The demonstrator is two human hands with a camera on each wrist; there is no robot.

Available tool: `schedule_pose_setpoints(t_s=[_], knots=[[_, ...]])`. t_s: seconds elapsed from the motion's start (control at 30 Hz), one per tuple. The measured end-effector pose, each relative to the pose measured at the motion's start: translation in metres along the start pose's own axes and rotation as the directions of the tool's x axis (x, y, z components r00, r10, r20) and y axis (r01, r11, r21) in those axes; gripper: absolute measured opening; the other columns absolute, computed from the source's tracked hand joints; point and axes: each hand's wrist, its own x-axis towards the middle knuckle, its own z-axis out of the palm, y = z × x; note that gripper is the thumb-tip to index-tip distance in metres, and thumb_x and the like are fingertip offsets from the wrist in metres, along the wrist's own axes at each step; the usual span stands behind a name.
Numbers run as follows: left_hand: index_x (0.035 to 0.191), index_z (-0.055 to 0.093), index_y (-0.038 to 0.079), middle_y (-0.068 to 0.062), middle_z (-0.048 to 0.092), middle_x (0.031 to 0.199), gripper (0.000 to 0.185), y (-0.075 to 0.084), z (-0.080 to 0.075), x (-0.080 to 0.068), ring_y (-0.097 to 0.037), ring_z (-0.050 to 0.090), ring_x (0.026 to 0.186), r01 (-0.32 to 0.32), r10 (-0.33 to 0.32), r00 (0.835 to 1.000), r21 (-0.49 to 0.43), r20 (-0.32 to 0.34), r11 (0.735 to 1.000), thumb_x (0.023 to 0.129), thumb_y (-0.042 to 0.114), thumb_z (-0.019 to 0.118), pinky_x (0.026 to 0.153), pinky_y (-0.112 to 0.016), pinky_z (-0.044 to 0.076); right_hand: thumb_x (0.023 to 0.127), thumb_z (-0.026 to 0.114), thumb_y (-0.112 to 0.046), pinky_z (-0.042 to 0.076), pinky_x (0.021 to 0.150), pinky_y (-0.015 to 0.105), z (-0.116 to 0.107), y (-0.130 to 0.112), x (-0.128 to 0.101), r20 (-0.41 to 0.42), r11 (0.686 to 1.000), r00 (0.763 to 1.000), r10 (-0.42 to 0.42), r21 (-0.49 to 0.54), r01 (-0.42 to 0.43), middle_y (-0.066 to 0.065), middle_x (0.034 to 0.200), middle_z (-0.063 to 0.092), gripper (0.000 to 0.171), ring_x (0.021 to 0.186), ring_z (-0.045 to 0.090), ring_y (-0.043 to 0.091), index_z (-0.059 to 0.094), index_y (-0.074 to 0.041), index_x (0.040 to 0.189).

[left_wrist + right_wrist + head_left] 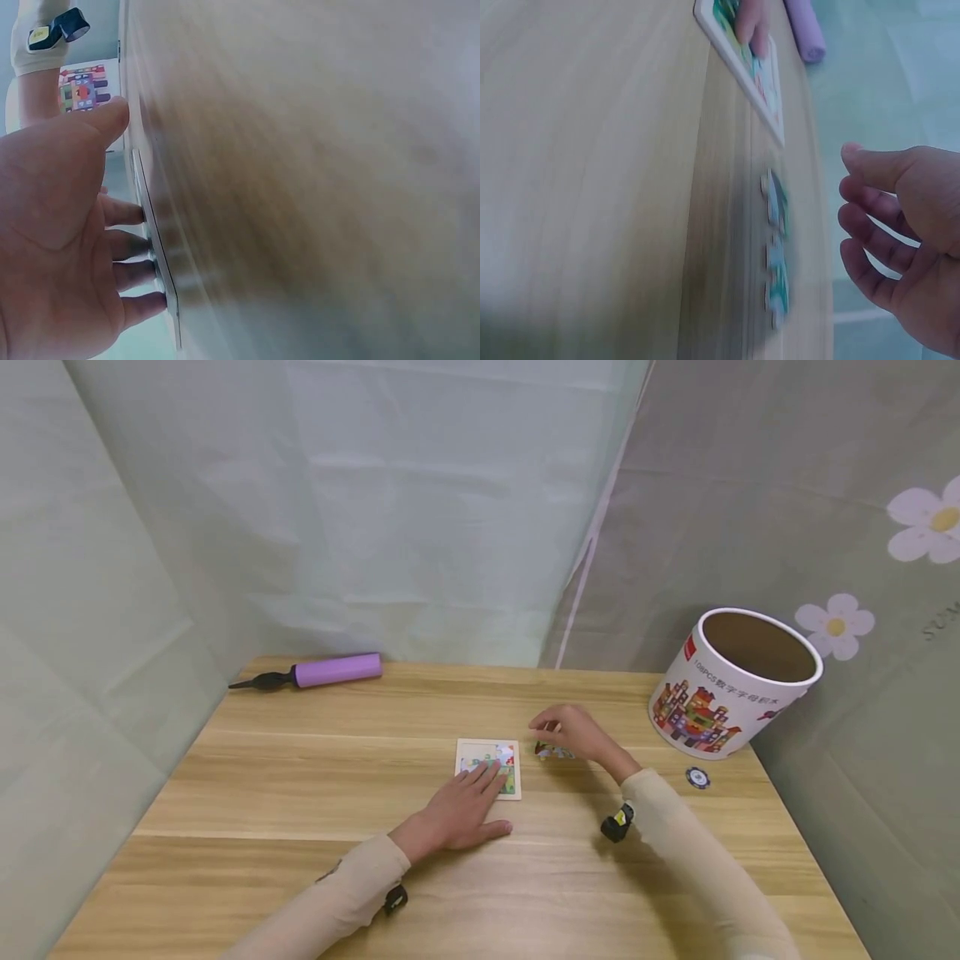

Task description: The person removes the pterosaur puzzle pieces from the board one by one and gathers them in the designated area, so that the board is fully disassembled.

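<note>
A small square jigsaw puzzle in a pale wooden frame (459, 758) lies flat on the table. My left hand (463, 810) rests on it with fingers extended and covers much of its picture. Seen from the left wrist, several fingertips (154, 301) touch the puzzle's top, and the thumb is held apart from them. To the right of the frame lie loose puzzle pieces (561, 753), partly hidden under my right hand (581, 733). That hand hovers above these pieces (778, 281) in the right wrist view, its fingers loosely bent with nothing between them.
A white printed bucket (693, 718) stands at the table's right rear, with a round poker chip (697, 777) in front of it. At the back left lies a purple hand pump (337, 670) with a black nozzle. Cloth curtains (450, 510) hang behind the table.
</note>
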Motion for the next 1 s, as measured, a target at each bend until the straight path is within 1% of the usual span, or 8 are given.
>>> schedule_pose_setpoints(t_s=[0.2,0.3,0.4,0.53,0.63,0.77,1.0], knots=[[0.158,0.033,0.002,-0.023,0.022,0.167,0.080,-0.002,0.000,-0.002,-0.037,0.024,0.154,-0.021,0.020,1.000,-0.041,-0.020,0.999,0.103,0.057,0.049,0.123,-0.049,0.027,0.094,0.075,-0.015,0.059,0.076,0.031,0.014,-0.013,0.013,0.025,1.000,1.000,-0.014,0.016,0.014,0.002,0.096,0.077,0.016,0.084,0.070,0.014,0.079,-0.007,0.108],[0.158,0.034,0.001,-0.023,0.024,0.166,0.081,-0.003,0.001,-0.004,-0.038,0.026,0.153,-0.038,0.036,0.999,-0.046,-0.030,0.998,0.101,0.057,0.052,0.123,-0.051,0.028,0.093,0.076,-0.015,0.058,0.074,0.028,0.020,-0.016,0.018,0.031,0.999,0.999,-0.029,0.016,0.028,0.002,0.097,0.077,0.016,0.084,0.069,0.013,0.080,-0.008,0.107],[0.159,0.032,0.002,-0.022,0.024,0.167,0.083,-0.004,0.001,-0.005,-0.038,0.024,0.154,-0.046,0.045,0.999,-0.041,-0.027,0.998,0.101,0.059,0.051,0.123,-0.051,0.027,0.092,0.078,-0.016,0.058,0.073,0.027,0.025,-0.017,0.022,0.031,0.999,0.999,-0.039,0.026,0.038,0.003,0.098,0.077,0.015,0.084,0.069,0.012,0.080,-0.009,0.105],[0.159,0.031,0.002,-0.020,0.025,0.167,0.085,-0.006,0.002,-0.005,-0.037,0.024,0.154,-0.055,0.054,0.998,-0.028,-0.022,0.998,0.101,0.060,0.050,0.123,-0.051,0.026,0.092,0.078,-0.017,0.058,0.076,0.027,0.032,-0.018,0.026,0.051,0.997,0.996,-0.070,0.025,0.069,0.002,0.099,0.077,0.013,0.086,0.069,0.012,0.081,-0.011,0.103],[0.159,0.032,0.000,-0.021,0.027,0.166,0.084,-0.006,0.000,-0.005,-0.038,0.025,0.153,-0.063,0.063,0.998,-0.025,-0.023,0.998,0.101,0.058,0.051,0.123,-0.050,0.027,0.093,0.077,-0.018,0.058,0.081,0.029,0.037,-0.017,0.028,0.071,0.995,0.992,-0.105,0.005,0.105,0.002,0.100,0.076,0.012,0.090,0.070,0.013,0.082,-0.012,0.102],[0.158,0.032,-0.001,-0.020,0.029,0.165,0.082,-0.005,-0.004,-0.005,-0.036,0.026,0.153,-0.064,0.064,0.998,-0.011,-0.009,0.998,0.103,0.057,0.049,0.124,-0.048,0.027,0.092,0.077,-0.016,0.057,0.084,0.031,0.042,-0.018,0.029,0.081,0.991,0.988,-0.130,-0.019,0.132,0.001,0.099,0.077,0.011,0.092,0.070,0.013,0.082,-0.012,0.101],[0.157,0.034,-0.004,-0.020,0.030,0.164,0.081,-0.005,-0.006,-0.006,-0.035,0.026,0.154,-0.083,0.083,0.997,0.015,0.002,0.996,0.104,0.056,0.047,0.123,-0.046,0.028,0.090,0.079,-0.017,0.056,0.084,0.028,0.045,-0.020,0.031,0.115,0.995,0.988,-0.102,-0.012,0.104,-0.001,0.099,0.076,0.010,0.091,0.068,0.012,0.082,-0.013,0.100]])
